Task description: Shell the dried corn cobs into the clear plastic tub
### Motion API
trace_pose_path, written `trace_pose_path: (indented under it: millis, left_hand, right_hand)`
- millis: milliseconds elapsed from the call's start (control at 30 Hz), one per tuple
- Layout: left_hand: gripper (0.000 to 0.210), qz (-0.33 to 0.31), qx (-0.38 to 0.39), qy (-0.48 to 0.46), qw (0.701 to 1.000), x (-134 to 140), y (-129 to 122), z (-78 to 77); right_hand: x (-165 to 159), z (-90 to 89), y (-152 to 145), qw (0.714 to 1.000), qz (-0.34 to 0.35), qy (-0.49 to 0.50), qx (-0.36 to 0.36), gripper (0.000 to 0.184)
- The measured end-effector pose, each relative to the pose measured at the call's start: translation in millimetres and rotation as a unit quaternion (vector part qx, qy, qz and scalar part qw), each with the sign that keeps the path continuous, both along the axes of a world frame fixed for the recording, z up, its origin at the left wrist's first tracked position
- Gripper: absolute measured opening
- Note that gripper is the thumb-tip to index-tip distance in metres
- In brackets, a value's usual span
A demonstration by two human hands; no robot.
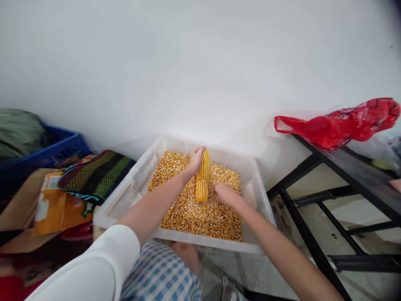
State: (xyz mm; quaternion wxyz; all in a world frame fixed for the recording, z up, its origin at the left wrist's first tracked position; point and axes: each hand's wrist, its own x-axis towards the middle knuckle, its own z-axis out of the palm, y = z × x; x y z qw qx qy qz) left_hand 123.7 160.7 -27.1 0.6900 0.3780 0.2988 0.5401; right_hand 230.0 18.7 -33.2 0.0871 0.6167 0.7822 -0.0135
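Observation:
My left hand (195, 159) is wrapped round the upper end of a yellow corn cob (203, 179). The cob stands tilted over the bin, and a small patch around its middle looks bare of kernels. Just right of the cob is my right hand (224, 194), curled closed, low over the loose kernels. Its fingertips are turned away, so anything in them is hidden. Loose yellow and white corn kernels (200, 221) cover most of the floor of a white plastic bin (108, 215).
Cardboard boxes (19, 196) and a black-and-green mesh bag (97, 173) lie left of the bin, with a blue crate (67, 144) behind. To the right, a black metal-framed table (354, 175) bears a red plastic bag (338, 125). A white wall (200, 75) rises behind.

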Motion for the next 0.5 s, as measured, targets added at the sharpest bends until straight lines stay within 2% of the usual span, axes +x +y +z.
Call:
trace_pose_path:
  millis: [67, 200, 400, 500]
  left_hand:
    - [0.027, 0.001, 0.008, 0.006, 1.0, -1.9, 1.4, 0.3]
    - [0.029, 0.016, -0.005, -0.01, 1.0, -6.7, 5.8, -2.6]
    - [0.031, 0.028, -0.071, -0.025, 0.997, -10.8, 8.2, -3.6]
    - [0.035, 0.032, -0.106, -0.031, 0.993, -14.8, 9.4, -3.7]
  right_hand:
    - [1.5, -1.5, -3.1, 1.0, 0.008, 0.005, -0.016, 0.027]
    - [-3.7, 5.9, -2.8, 0.996, 0.007, 0.087, 0.036, 0.036]
    - [-6.2, 4.7, 2.8, 0.984, -0.043, 0.141, 0.098, 0.037]
    - [-3.5, 0.8, 3.2, 0.978, -0.042, 0.171, 0.113, 0.038]
